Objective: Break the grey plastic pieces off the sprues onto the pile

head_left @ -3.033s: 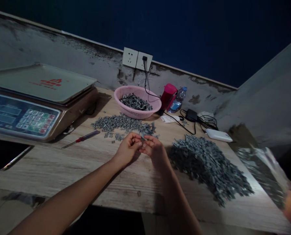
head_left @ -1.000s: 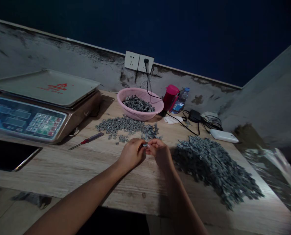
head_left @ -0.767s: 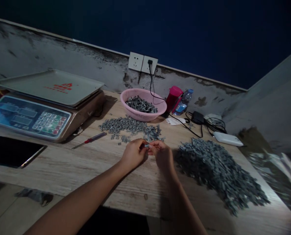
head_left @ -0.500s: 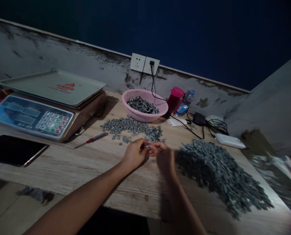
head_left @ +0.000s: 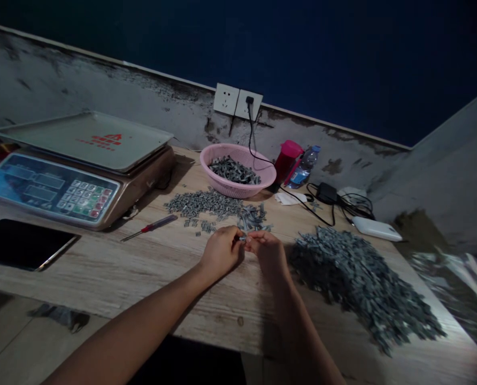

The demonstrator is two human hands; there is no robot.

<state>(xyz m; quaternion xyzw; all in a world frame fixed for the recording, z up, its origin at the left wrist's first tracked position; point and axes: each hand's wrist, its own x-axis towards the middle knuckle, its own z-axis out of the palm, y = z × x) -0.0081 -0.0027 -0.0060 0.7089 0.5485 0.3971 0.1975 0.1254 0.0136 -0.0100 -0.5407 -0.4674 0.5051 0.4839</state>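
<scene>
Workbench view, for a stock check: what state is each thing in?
Left hand, pinching a small grey metal piece
Right hand, pinching the same piece
Pink plastic basket, holding grey pieces
Black plug, inserted in wall socket
Red-handled screwdriver, lying on the table
Tablet, screen dark

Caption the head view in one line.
Left hand and right hand pinch a small metal piece beside a heap of pieces.

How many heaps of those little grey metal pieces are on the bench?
3: one heap in the pink basket, a low spread heap in front of it, and the largest heap beside the right hand.
</scene>
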